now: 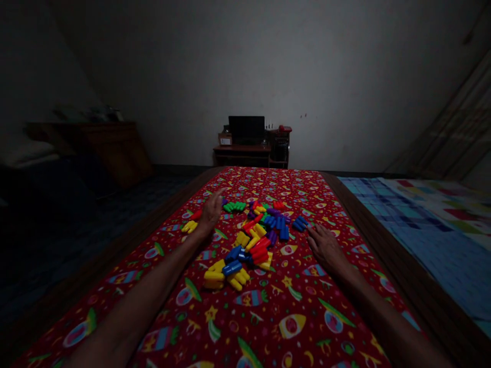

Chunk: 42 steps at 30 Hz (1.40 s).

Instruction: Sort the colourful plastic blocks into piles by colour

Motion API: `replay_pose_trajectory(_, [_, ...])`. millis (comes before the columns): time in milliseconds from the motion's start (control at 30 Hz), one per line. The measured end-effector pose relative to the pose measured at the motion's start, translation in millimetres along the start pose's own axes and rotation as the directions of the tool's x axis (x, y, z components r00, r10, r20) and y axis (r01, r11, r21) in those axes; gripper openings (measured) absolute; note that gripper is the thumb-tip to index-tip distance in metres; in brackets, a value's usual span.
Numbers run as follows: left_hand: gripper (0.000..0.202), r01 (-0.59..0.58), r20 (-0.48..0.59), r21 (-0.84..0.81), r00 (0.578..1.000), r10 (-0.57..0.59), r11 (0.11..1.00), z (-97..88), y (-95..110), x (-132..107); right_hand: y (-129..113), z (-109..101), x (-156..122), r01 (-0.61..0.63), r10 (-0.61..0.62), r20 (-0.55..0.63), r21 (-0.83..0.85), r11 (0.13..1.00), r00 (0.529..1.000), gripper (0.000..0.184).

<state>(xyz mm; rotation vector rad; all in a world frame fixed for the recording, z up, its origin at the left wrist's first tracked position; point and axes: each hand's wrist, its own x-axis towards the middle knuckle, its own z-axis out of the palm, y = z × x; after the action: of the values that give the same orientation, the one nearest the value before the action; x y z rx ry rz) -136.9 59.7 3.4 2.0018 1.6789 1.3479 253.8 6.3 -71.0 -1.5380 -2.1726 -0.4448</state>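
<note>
A loose pile of plastic toy building pieces in red, yellow, blue, green and purple lies on the red patterned cloth (pixel 268 306). Left of the pile, my left hand (pixel 211 210) is turned on its side with its fingers stretched out, holding nothing that I can see. Beside it are a yellow piece (pixel 189 226) and a red piece (pixel 196 214); a green piece (pixel 234 206) lies to its right. My right hand (pixel 325 245) rests palm down on the cloth, fingers spread. Its fingertips are close to a blue piece (pixel 299 223); whether they touch it I cannot tell. Several yellow pieces (pixel 238 278) lie nearest to me.
The cloth covers a long table with dark brown edges. Beyond it stand a desk with a monitor (pixel 246 129) and a small carton (pixel 225 139) against the wall. A wooden cabinet (pixel 115 148) is at left; a blue checked bed cover (pixel 387 220) lies at right.
</note>
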Motion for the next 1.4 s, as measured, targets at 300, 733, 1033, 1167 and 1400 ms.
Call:
replay_pose_trajectory(300, [0.062, 0.238, 0.091, 0.103, 0.965, -0.247, 0.966, -30.3, -84, 17, -3, 2, -2, -0.002, 0.001, -0.036, -0.019, 1.0, 0.999, 0.045])
replay_pose_trajectory(733, [0.056, 0.012, 0.44, -0.144, 0.896, 0.053, 0.99, 85.5, -8, 72, -2, 3, -4, 0.009, -0.009, -0.056, -0.006, 1.0, 0.998, 0.044])
replay_pose_trajectory(1033, [0.065, -0.145, 0.533, -0.26, 0.803, 0.267, 0.955, 97.2, 66, 34, -1, 1, -2, -0.002, 0.003, -0.024, 0.024, 1.0, 1.0, 0.04])
replay_pose_trajectory(1167, [0.066, -0.234, 0.515, -0.174, 0.806, 0.291, 0.956, 44.9, 58, 1, -1, -1, 0, 0.002, -0.002, 0.008, 0.048, 0.999, 1.0, 0.038])
replay_pose_trajectory(1400, [0.092, -0.304, 0.606, 0.124, 0.777, 0.171, 0.944, -51.0, -8, -129, -5, 0, 2, -0.027, 0.027, -0.016, 0.031, 0.999, 0.999, 0.037])
